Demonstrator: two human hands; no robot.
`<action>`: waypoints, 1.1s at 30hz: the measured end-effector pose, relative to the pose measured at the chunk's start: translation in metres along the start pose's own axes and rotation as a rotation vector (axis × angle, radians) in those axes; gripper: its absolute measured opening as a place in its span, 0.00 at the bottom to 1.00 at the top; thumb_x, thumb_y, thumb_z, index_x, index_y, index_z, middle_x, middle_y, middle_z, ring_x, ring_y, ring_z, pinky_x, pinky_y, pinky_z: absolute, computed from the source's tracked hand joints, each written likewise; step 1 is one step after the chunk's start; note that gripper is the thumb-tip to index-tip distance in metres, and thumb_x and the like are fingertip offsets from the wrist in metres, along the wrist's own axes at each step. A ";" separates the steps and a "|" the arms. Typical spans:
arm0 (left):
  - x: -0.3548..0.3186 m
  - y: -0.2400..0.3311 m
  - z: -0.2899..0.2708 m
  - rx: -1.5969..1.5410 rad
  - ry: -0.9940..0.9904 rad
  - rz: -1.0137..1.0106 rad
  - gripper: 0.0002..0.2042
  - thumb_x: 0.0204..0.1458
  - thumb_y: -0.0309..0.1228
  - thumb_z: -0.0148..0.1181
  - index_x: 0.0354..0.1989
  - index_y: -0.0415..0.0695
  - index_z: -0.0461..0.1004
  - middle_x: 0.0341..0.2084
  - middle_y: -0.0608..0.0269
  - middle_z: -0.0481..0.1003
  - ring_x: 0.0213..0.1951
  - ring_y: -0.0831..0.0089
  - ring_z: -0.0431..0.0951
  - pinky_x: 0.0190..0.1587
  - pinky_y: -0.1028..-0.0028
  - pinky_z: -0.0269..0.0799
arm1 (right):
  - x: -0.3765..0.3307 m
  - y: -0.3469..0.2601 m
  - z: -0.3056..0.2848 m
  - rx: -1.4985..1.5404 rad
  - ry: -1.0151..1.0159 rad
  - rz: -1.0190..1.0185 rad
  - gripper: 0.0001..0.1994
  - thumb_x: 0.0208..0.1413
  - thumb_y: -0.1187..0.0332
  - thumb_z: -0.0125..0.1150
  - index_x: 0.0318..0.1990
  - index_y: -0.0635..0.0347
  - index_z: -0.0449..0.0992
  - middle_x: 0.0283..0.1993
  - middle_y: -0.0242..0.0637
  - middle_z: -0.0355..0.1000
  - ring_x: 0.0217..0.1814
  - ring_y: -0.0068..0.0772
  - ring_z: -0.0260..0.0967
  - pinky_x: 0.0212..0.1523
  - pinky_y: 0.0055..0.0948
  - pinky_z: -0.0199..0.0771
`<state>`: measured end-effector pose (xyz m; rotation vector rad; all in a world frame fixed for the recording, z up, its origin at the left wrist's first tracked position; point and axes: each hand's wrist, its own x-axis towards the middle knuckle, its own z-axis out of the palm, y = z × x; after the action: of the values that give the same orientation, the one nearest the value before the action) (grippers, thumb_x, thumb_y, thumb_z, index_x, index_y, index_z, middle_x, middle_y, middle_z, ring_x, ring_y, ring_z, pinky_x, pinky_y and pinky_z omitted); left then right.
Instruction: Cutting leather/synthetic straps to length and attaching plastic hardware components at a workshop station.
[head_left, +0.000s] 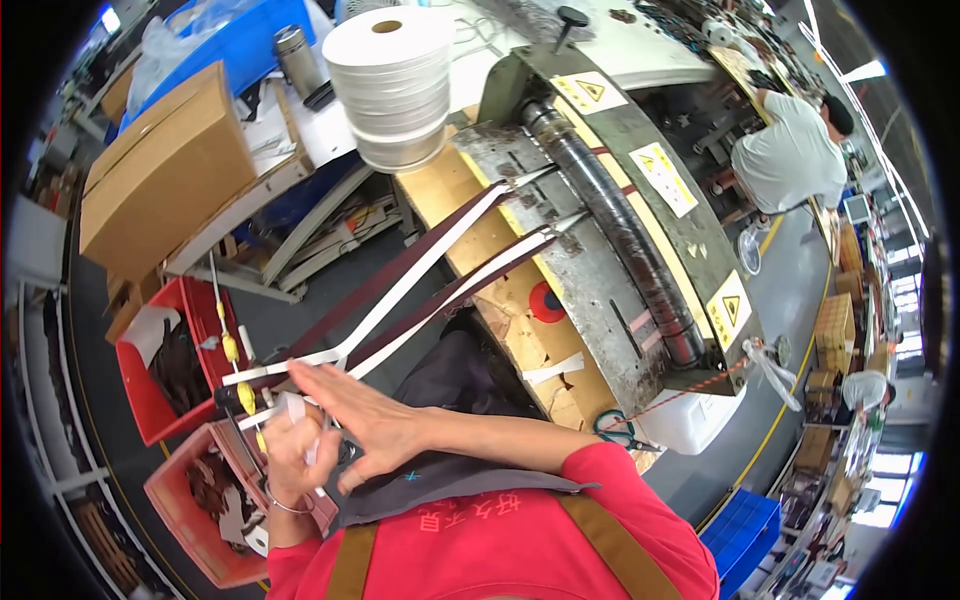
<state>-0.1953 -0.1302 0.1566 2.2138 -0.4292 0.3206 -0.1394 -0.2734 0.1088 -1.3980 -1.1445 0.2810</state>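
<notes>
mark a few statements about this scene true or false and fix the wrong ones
1. The right hand is clenched in a fist. False: its fingers are straight, with the thumb spread apart.
2. A bracelet is on the wrist of the left hand. True.
3. A white strip and a maroon strip run between the machine and the hands' side. True.
4. The red bin stands at the person's right. False: the red bin is at the person's left.
5. The large spool is white. True.
</notes>
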 end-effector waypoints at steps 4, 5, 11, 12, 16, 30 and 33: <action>0.012 0.003 0.016 -0.399 0.170 -0.051 0.12 0.35 0.26 0.54 0.11 0.40 0.56 0.14 0.64 0.61 0.16 0.73 0.61 0.19 0.75 0.55 | 0.013 0.000 0.006 0.756 -0.115 0.341 0.59 0.31 0.74 0.67 0.61 0.55 0.19 0.59 0.48 0.49 0.59 0.39 0.51 0.56 0.30 0.53; 0.017 0.005 0.019 -0.545 0.333 -0.111 0.12 0.37 0.29 0.54 0.12 0.41 0.57 0.14 0.66 0.60 0.16 0.75 0.60 0.19 0.76 0.54 | 0.007 0.000 0.016 0.918 0.051 0.341 0.42 0.38 0.77 0.60 0.61 0.59 0.42 0.45 0.42 0.63 0.45 0.28 0.63 0.41 0.23 0.65; 0.014 -0.036 -0.012 -1.618 0.465 -0.206 0.07 0.50 0.31 0.48 0.24 0.44 0.61 0.13 0.72 0.55 0.17 0.81 0.58 0.26 0.77 0.59 | 0.007 0.020 0.014 0.407 0.209 0.419 0.06 0.47 0.77 0.47 0.34 0.65 0.69 0.20 0.26 0.64 0.23 0.12 0.59 0.22 0.16 0.61; 0.009 -0.040 -0.008 -1.617 0.468 -0.207 0.07 0.50 0.31 0.48 0.24 0.44 0.61 0.13 0.72 0.55 0.17 0.81 0.58 0.26 0.77 0.59 | 0.012 0.013 0.004 0.321 0.258 0.436 0.10 0.45 0.78 0.47 0.37 0.65 0.67 0.23 0.32 0.67 0.23 0.18 0.64 0.24 0.20 0.63; -0.019 -0.056 0.022 -0.573 0.423 -0.542 0.15 0.46 0.32 0.56 0.39 0.42 0.61 0.20 0.70 0.62 0.22 0.82 0.62 0.29 0.79 0.61 | 0.023 0.019 0.001 -0.030 0.249 0.248 0.19 0.39 0.77 0.48 0.44 0.64 0.63 0.36 0.46 0.68 0.38 0.45 0.67 0.35 0.35 0.66; -0.026 -0.030 -0.013 -0.481 0.363 -0.431 0.11 0.47 0.32 0.53 0.31 0.35 0.69 0.37 0.57 0.67 0.34 0.67 0.67 0.39 0.73 0.62 | 0.015 0.031 0.010 -0.406 0.036 0.042 0.42 0.34 0.59 0.63 0.58 0.63 0.50 0.59 0.51 0.49 0.64 0.45 0.43 0.62 0.48 0.35; -0.032 -0.043 -0.017 -1.034 0.269 -0.270 0.10 0.47 0.33 0.54 0.30 0.38 0.68 0.38 0.54 0.67 0.31 0.67 0.68 0.36 0.68 0.66 | 0.018 0.028 0.015 -0.420 0.083 0.039 0.39 0.35 0.62 0.63 0.58 0.61 0.52 0.54 0.49 0.57 0.59 0.44 0.52 0.61 0.48 0.39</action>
<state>-0.2084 -0.0854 0.1252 1.1717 -0.0886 0.1780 -0.1294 -0.2442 0.0900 -1.7832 -1.1500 0.0060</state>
